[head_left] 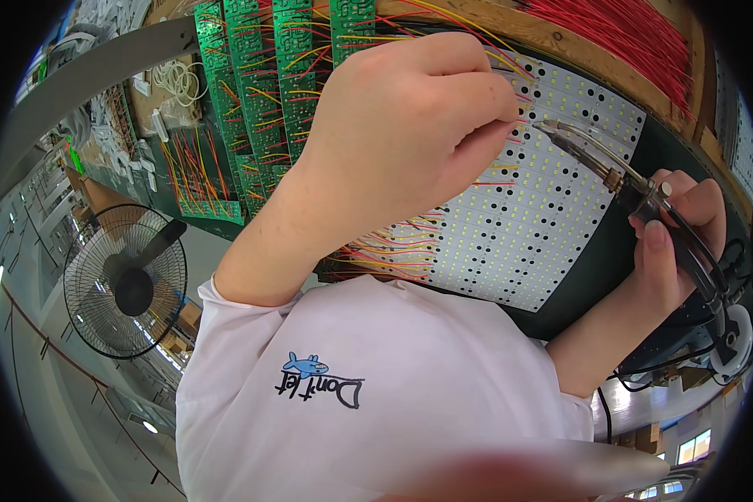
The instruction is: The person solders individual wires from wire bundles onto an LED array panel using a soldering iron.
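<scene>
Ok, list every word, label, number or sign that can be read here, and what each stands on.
White shirt: large dark lettering on the chest, upside down, beside a blue fish drawing; legible, but I won't copy the wording.
Green circuit boards: any markings are too small to read.
White LED boards: likewise too small.
Soldering iron: no readable text.

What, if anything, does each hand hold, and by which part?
The right hand holds a soldering tool by its black handle. The left hand is curled over the white LED boards; whether it grips anything is hidden.
</scene>
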Available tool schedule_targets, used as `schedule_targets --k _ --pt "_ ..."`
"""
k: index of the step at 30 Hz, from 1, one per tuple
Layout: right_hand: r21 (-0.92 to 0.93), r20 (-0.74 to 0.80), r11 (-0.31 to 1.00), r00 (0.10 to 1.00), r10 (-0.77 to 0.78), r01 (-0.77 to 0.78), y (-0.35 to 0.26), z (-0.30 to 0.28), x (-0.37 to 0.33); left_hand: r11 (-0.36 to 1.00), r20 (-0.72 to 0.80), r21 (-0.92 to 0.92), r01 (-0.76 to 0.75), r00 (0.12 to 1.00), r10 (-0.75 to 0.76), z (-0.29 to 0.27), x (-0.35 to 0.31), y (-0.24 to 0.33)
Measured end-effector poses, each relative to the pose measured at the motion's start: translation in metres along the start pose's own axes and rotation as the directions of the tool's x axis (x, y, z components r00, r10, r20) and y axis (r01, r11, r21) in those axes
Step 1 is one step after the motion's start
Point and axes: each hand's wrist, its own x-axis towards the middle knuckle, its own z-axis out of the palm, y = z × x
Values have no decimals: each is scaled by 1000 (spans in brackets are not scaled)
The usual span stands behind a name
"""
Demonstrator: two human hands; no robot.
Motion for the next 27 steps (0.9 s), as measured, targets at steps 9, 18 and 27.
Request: schedule_targets --k 9,18,27 --pt "-20 5 999 1000 27 -27 -5 5 1 1000 1 -3 15 1000 -15 -2 -1 1" --pt "-66 -8 996 998 57 -58 -5 5 1 1000 15 11 3 1000 -3 -1 0 0" --pt "182 -33 983 999 19 -13 3 -8 1 1000 11 -16 14 1000 -13 -4 -3 0"
